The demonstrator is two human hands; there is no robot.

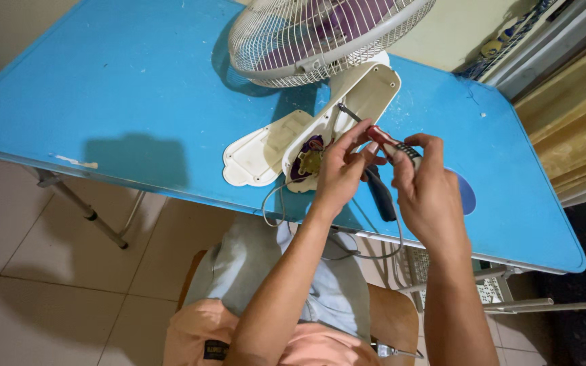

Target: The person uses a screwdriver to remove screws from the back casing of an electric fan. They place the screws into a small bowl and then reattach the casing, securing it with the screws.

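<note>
With both hands gripping the red-handled screwdriver [380, 137], right hand [427, 196] closing on its handle, left hand [342, 169] pinching the shaft, whose tip is entering the opened fan base [347, 108] on the tabletop [103, 88], a slip is risking gouged wiring.

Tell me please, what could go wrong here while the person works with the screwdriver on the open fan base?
1. The screwdriver is held by both the left hand and the right hand; nothing steadies the open fan base, so the tip might slip onto the exposed wiring.
2. The grey cable hangs over the table edge near the lap and may snag, tugging the fan.
</note>
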